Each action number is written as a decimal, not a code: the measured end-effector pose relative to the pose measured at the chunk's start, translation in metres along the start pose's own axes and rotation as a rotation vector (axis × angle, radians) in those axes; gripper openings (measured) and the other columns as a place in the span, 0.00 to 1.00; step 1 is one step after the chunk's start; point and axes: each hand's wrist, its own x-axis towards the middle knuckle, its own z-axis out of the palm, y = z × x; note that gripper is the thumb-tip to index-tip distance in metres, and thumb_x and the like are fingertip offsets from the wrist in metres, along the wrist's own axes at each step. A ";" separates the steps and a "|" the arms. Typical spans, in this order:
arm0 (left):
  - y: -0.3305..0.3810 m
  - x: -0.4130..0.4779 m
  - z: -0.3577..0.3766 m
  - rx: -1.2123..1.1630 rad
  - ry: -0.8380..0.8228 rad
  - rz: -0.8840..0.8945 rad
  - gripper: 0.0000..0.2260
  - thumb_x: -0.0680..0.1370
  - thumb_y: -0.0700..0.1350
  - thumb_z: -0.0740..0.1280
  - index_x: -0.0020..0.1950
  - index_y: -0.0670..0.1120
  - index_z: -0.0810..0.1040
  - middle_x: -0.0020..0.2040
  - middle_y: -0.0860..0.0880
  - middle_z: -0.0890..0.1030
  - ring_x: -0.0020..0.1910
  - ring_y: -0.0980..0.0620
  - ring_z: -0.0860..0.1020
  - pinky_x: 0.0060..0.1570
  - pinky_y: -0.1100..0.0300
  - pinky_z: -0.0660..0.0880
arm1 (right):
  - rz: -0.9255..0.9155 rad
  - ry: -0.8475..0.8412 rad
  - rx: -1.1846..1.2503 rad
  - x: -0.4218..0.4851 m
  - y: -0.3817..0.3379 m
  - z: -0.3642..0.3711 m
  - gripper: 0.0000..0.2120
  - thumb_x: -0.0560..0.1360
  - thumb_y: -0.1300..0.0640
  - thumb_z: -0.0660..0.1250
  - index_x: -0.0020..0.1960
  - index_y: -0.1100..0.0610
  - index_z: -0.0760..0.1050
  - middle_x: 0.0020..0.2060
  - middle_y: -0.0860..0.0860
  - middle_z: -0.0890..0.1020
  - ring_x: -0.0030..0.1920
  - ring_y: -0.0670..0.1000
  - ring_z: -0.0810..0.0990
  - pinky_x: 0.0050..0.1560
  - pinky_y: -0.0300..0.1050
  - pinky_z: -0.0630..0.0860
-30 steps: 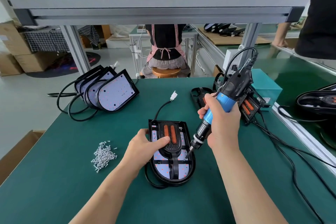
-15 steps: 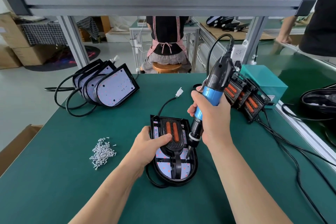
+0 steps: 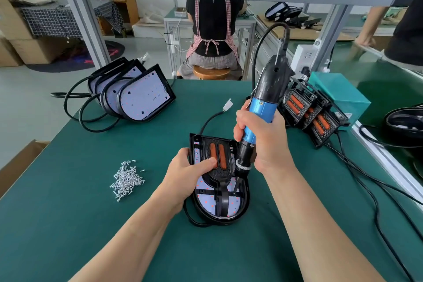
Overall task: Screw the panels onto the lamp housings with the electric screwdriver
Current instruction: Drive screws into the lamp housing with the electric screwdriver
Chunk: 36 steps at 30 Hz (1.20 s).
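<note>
Green mat [image 3: 68, 224] right across the bench, and dead centre on it lies the lamp housing [image 3: 229, 220], flat, rounded end toward the person, with the black panel [image 3: 220, 174] seated on top and two orange strips showing. The left hand [image 3: 185, 174] clamps it: thumb pressed across the panel beside the strips, fingers wrapped round the housing's left edge. The right hand [image 3: 267, 144] is clenched round the blue barrel of the screwdriver [image 3: 263, 107], which stands nearly upright, leaning slightly to the right, its bit down on the right side of the panel, just inside the housing's rim. A black cord [image 3: 254, 59] loops up from the tool's top. The housing's own cable runs toward the far side and ends in a white plug [image 3: 228, 106] on the mat. Left of the housing, well apart, sits a heap of silver screws [image 3: 126, 181]. Far left, a stack of housings [image 3: 144, 96] with pale boards lean together; far right, a row of panelled lamps [image 3: 320, 123] is propped beside a teal box [image 3: 343, 96].
</note>
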 end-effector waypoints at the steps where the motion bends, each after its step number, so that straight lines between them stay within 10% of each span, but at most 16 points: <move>1: 0.000 0.000 0.000 -0.003 0.001 0.001 0.14 0.74 0.43 0.76 0.57 0.45 0.77 0.49 0.47 0.87 0.46 0.48 0.86 0.50 0.49 0.82 | 0.010 -0.021 0.012 0.001 0.000 -0.002 0.10 0.70 0.67 0.67 0.38 0.53 0.72 0.29 0.50 0.72 0.26 0.52 0.71 0.30 0.43 0.71; 18: 0.004 -0.003 -0.004 0.047 -0.041 -0.025 0.17 0.73 0.47 0.77 0.59 0.46 0.77 0.49 0.50 0.87 0.48 0.51 0.86 0.54 0.51 0.80 | -0.071 0.468 0.350 -0.010 -0.010 -0.041 0.08 0.75 0.68 0.67 0.46 0.56 0.73 0.34 0.47 0.77 0.29 0.48 0.73 0.33 0.41 0.74; 26: 0.016 -0.013 -0.020 0.377 -0.021 -0.003 0.22 0.72 0.69 0.65 0.57 0.56 0.79 0.52 0.56 0.84 0.46 0.56 0.81 0.42 0.61 0.75 | 0.199 0.669 0.748 -0.023 0.018 -0.062 0.08 0.75 0.62 0.71 0.47 0.56 0.72 0.34 0.47 0.76 0.31 0.45 0.76 0.36 0.36 0.75; 30: 0.024 -0.005 -0.071 0.820 0.357 0.211 0.09 0.78 0.50 0.65 0.40 0.51 0.79 0.35 0.54 0.80 0.38 0.51 0.78 0.40 0.57 0.76 | 0.197 0.640 0.798 -0.026 0.022 -0.065 0.05 0.76 0.61 0.70 0.46 0.56 0.75 0.36 0.46 0.79 0.32 0.44 0.76 0.36 0.34 0.74; 36: 0.024 0.012 -0.115 1.117 0.266 0.033 0.03 0.71 0.44 0.72 0.41 0.52 0.79 0.42 0.56 0.81 0.45 0.52 0.78 0.38 0.60 0.71 | 0.200 0.608 0.785 -0.027 0.022 -0.057 0.04 0.77 0.59 0.70 0.46 0.57 0.75 0.33 0.46 0.78 0.31 0.44 0.76 0.34 0.35 0.75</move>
